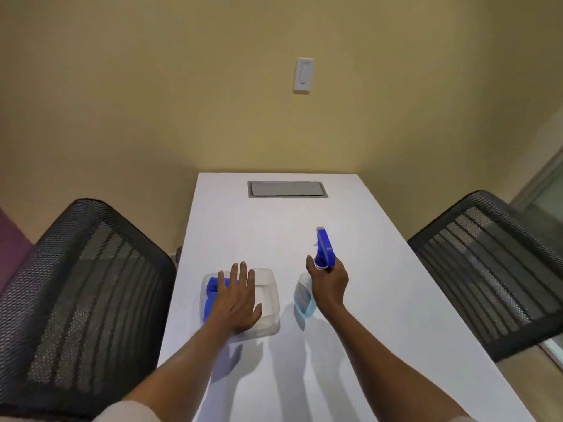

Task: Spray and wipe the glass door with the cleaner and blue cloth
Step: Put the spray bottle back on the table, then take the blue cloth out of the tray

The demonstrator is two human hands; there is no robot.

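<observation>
A clear spray bottle (303,296) of pale blue cleaner with a blue trigger head (324,248) stands on the white table (274,233). My right hand (329,284) is wrapped around its neck. Left of it sits a clear plastic tub (268,295) holding the blue cloth (211,295). My left hand (239,296) hovers flat over the tub with fingers spread, partly covering the cloth; I cannot tell whether it touches the cloth. A strip of glass door (548,202) shows at the far right edge.
Black mesh chairs stand on both sides, one at the left (82,287) and one at the right (493,269). A grey cable hatch (286,189) is set into the table's far end. A yellow wall with a light switch (303,75) lies beyond.
</observation>
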